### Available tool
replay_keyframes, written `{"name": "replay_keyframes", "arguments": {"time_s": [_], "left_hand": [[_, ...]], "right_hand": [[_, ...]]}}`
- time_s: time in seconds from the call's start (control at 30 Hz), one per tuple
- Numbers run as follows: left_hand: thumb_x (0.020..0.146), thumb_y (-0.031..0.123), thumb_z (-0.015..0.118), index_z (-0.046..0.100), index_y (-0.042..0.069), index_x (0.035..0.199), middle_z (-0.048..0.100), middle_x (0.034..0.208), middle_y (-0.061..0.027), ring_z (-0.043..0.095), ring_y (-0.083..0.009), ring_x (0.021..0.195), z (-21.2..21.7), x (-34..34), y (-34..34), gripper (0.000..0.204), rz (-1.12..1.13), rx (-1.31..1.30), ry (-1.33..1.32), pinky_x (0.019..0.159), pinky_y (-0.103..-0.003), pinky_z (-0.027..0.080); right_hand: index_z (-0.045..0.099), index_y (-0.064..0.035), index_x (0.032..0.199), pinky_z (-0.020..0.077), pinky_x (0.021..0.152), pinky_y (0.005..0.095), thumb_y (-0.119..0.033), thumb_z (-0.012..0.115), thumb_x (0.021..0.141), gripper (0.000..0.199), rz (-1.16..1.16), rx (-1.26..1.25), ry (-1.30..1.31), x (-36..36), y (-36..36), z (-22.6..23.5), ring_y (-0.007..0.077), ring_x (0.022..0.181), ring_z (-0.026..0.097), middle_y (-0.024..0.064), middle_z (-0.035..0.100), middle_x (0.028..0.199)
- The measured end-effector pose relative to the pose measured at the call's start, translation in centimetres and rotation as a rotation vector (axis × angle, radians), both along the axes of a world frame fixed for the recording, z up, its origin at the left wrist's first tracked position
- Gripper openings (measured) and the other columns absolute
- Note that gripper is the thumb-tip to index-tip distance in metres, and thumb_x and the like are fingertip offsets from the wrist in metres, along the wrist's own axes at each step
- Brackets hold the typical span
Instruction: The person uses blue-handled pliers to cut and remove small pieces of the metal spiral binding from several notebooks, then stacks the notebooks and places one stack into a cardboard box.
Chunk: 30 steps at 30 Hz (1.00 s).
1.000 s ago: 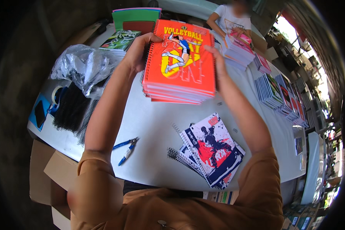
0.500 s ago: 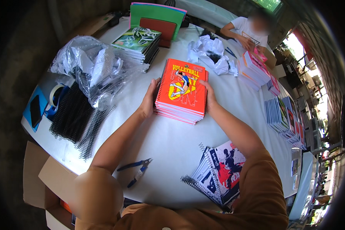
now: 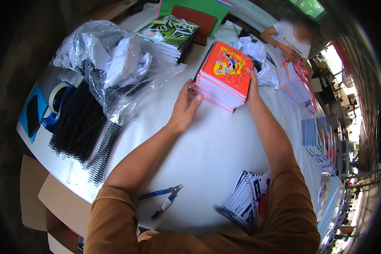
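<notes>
A stack of red spiral notebooks (image 3: 229, 70) with a volleyball player on the cover sits toward the far middle of the table, its page edges facing me. My right hand (image 3: 252, 88) grips its right side, thumb over the top cover. Beside its near left corner is my left hand (image 3: 185, 109), thumb spread away and fingertips at the stack's edge; whether they press on it is hard to see. Blue-handled cutting pliers (image 3: 163, 199) lie open near the front edge. By my right elbow rests a fanned pile of dark-and-white notebooks (image 3: 243, 199), partly hidden by my sleeve.
Black spiral coils (image 3: 78, 127) and a crumpled plastic bag (image 3: 110, 63) fill the left, beside a tape dispenser (image 3: 57, 103) and phone (image 3: 32, 114). Green-covered notebooks (image 3: 169, 36) stand behind. Notebook stacks (image 3: 313, 135) line the right; a person (image 3: 290, 40) sits at the far right.
The red stack has moved away from me and to the right, and it now leans back with more page edges showing. My left hand has shifted to its near corner, thumb lifted off.
</notes>
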<state>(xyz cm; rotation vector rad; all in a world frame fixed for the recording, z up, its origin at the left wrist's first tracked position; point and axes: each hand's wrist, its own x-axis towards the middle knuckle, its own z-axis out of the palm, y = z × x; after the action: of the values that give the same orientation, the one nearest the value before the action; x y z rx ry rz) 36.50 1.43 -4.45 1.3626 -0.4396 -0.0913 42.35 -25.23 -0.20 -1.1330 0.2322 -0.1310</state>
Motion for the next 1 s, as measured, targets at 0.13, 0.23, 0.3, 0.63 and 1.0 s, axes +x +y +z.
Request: {"name": "replay_keyframes", "arguments": {"time_s": [0.13, 0.23, 0.3, 0.63, 1.0], "left_hand": [[0.085, 0.038, 0.059, 0.019, 0.0, 0.14, 0.027, 0.142, -0.0224, 0.029, -0.0337, 0.132, -0.6, 0.0, -0.2, 0.078, 0.013, 0.004, 0.027, 0.104, -0.043, 0.03], [0.086, 0.04, 0.057, 0.016, 0.003, 0.143, 0.023, 0.145, -0.0187, 0.026, -0.0332, 0.133, -0.3, -0.1, -0.1, 0.079, -0.013, 0.107, -0.03, 0.106, -0.044, 0.027], [0.085, 0.04, 0.059, 0.018, 0.003, 0.142, 0.024, 0.145, -0.0187, 0.027, -0.033, 0.133, 0.0, -0.4, -0.2, 0.08, -0.024, 0.129, -0.043, 0.106, -0.044, 0.028], [0.083, 0.039, 0.062, 0.019, 0.003, 0.142, 0.028, 0.144, -0.0169, 0.037, -0.0315, 0.126, 0.2, -0.7, 0.0, 0.081, -0.048, 0.172, -0.056, 0.104, -0.044, 0.03], [0.086, 0.037, 0.057, 0.028, 0.001, 0.139, 0.034, 0.138, -0.0195, 0.039, -0.0301, 0.124, -0.9, 0.0, -0.6, 0.071, -0.019, 0.096, -0.108, 0.102, -0.039, 0.033]], "right_hand": [[0.041, -0.0025, 0.128, 0.0463, 0.091, 0.0421, -0.035, 0.061, 0.076, 0.065, -0.081, -0.031, -0.049, 3.4, 0.4, -0.2, 0.0318, 0.105, 0.056, 0.018, 0.051, 0.124], [0.042, -0.0023, 0.128, 0.0463, 0.091, 0.0424, -0.035, 0.062, 0.075, 0.065, -0.061, -0.006, -0.075, 5.3, 1.1, -0.2, 0.0321, 0.105, 0.056, 0.0183, 0.051, 0.124], [0.043, -0.0025, 0.128, 0.0468, 0.09, 0.0422, -0.034, 0.062, 0.075, 0.065, -0.042, -0.023, -0.054, 6.1, 1.4, -0.1, 0.0322, 0.105, 0.056, 0.0183, 0.052, 0.123], [0.049, -0.0021, 0.12, 0.0468, 0.089, 0.0423, -0.036, 0.065, 0.074, 0.06, -0.005, 0.021, 0.042, 9.5, 3.6, 0.0, 0.0321, 0.101, 0.058, 0.0191, 0.056, 0.118], [0.006, -0.0113, 0.146, 0.0102, 0.111, 0.0423, -0.059, 0.051, 0.082, 0.092, 0.216, -0.923, -0.049, -2.9, 4.1, 13.3, 0.0268, 0.14, 0.009, 0.0146, 0.009, 0.151]]}}
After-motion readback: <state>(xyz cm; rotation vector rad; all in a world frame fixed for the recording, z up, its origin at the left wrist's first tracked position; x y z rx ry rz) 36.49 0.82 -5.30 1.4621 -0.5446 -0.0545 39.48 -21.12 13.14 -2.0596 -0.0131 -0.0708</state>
